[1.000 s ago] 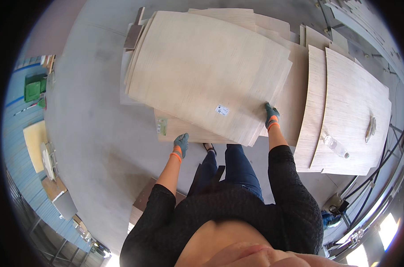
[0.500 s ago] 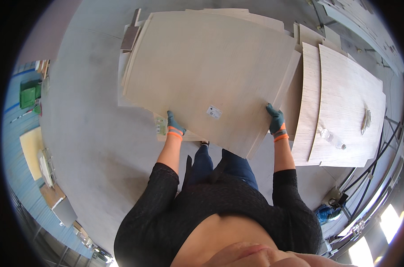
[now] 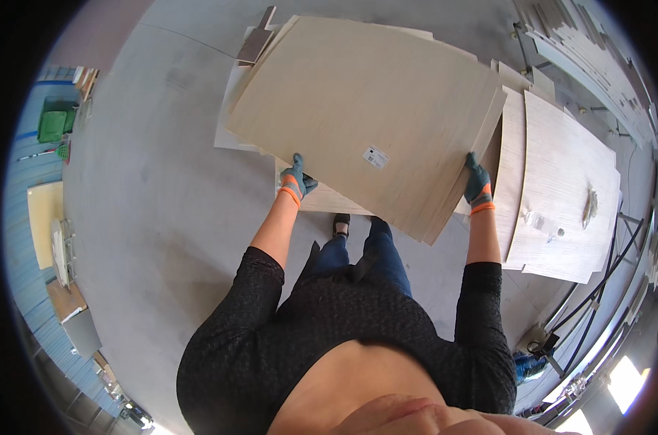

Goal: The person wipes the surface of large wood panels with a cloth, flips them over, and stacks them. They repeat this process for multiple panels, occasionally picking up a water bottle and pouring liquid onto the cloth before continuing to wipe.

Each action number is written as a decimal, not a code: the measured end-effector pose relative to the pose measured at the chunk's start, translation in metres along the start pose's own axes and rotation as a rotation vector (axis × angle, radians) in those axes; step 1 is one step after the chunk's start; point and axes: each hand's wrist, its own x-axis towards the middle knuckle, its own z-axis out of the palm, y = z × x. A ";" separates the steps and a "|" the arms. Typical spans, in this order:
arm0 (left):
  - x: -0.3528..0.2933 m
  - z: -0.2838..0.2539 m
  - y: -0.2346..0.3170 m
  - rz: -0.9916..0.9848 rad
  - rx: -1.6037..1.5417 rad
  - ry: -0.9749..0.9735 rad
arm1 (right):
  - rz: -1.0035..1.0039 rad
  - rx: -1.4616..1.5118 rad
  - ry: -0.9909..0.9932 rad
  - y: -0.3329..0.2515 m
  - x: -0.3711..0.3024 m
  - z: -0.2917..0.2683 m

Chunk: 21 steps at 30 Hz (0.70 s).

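A large pale wood panel [image 3: 358, 94] with a small white label [image 3: 375, 157] lies tilted in front of me, its near corner toward my legs. More sheets show along its right edge; how many move with it I cannot tell. My left hand [image 3: 297, 178], in a grey-green glove with an orange cuff, grips the panel's near left edge, thumb on top and fingers underneath. On the right edge, my right hand [image 3: 477, 178], gloved alike, is closed the same way. Beneath the panel, parts of other boards [image 3: 322, 201] stick out.
To the right stands a stack of pale wood sheets [image 3: 561, 174] with a clear plastic bottle [image 3: 543, 223] and a crumpled clear item [image 3: 590, 209] on top. A dark brown piece [image 3: 255, 45] lies at the far left corner. Metal racking [image 3: 604, 283] runs along the right. A green bin [image 3: 53, 125] stands far left.
The panel has shifted to the right and slightly away from me, with both hands still on it. My view has moved a little, and my left foot now shows.
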 end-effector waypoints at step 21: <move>-0.210 0.166 0.217 0.680 0.097 -0.660 | -1.324 -0.717 0.484 -0.083 -0.015 0.025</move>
